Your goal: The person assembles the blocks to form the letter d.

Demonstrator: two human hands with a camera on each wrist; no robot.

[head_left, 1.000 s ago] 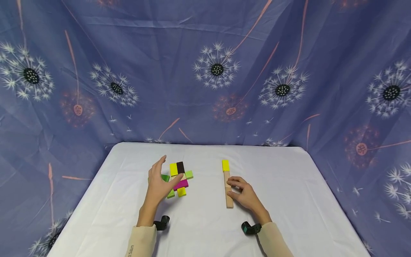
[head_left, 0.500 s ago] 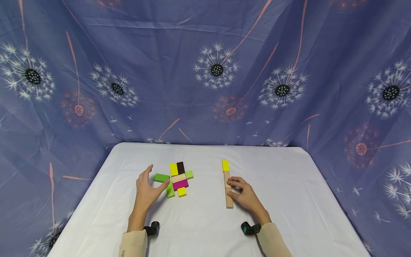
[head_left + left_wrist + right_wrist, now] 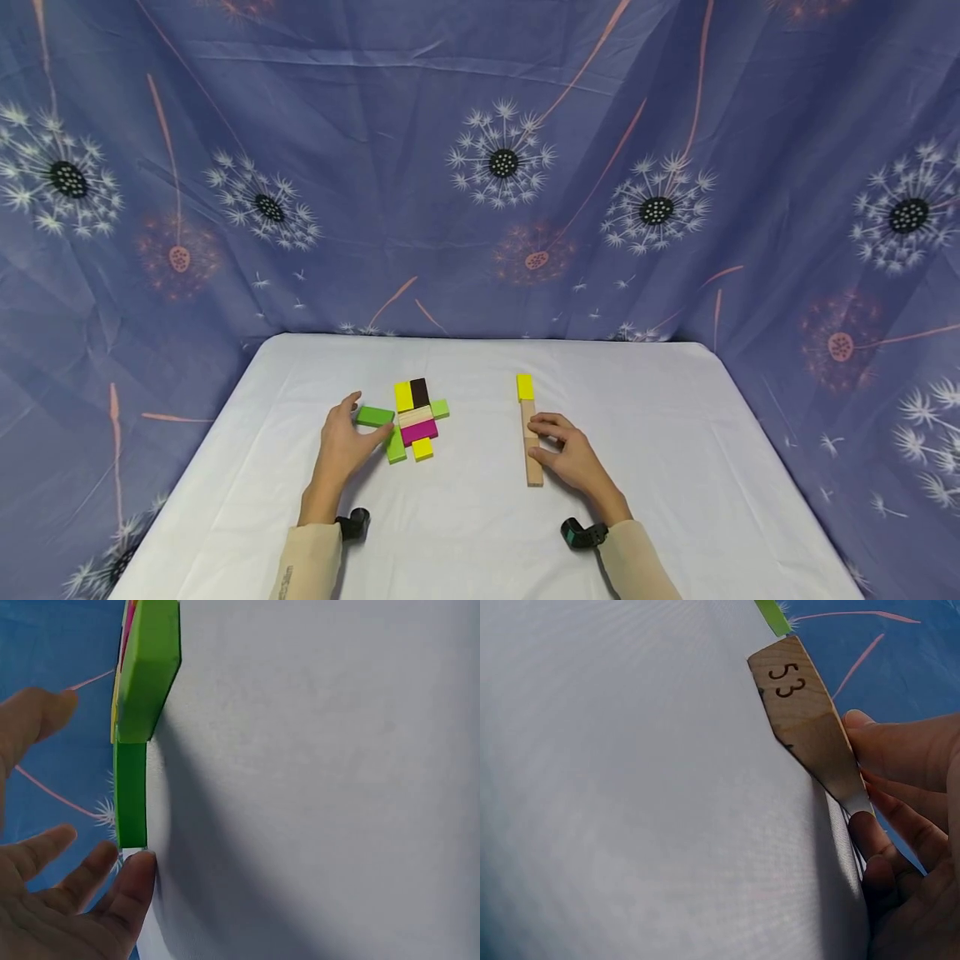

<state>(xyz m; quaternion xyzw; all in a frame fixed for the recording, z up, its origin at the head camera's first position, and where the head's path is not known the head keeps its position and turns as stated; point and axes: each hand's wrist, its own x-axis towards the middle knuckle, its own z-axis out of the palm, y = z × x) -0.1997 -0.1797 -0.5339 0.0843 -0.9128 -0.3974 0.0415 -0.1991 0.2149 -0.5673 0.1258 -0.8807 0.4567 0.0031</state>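
Observation:
My left hand [image 3: 343,450] is at the left of a cluster of coloured wooden blocks, thumb and fingers spread wide. Its fingertips come up to the end of the dark green block [image 3: 130,795], while the thumb is near the light green block [image 3: 152,671] and the magenta block [image 3: 418,432]. My right hand [image 3: 573,454] rests at a straight row made of a yellow block [image 3: 525,387] and plain wooden blocks [image 3: 534,472]. Its thumb and fingertips lie on the plain ones, around their seam. The nearest plain block shows the number 53 in the right wrist view.
Yellow [image 3: 423,449], dark brown [image 3: 419,392], striped wood [image 3: 416,416] and small light green [image 3: 440,408] blocks belong to the cluster. A white cloth [image 3: 465,533] covers the table. A blue dandelion-print curtain [image 3: 390,167] hangs behind and at both sides.
My left hand has drawn back to the left from over the cluster, uncovering the dark green and striped blocks. The right hand and its row have stayed in place.

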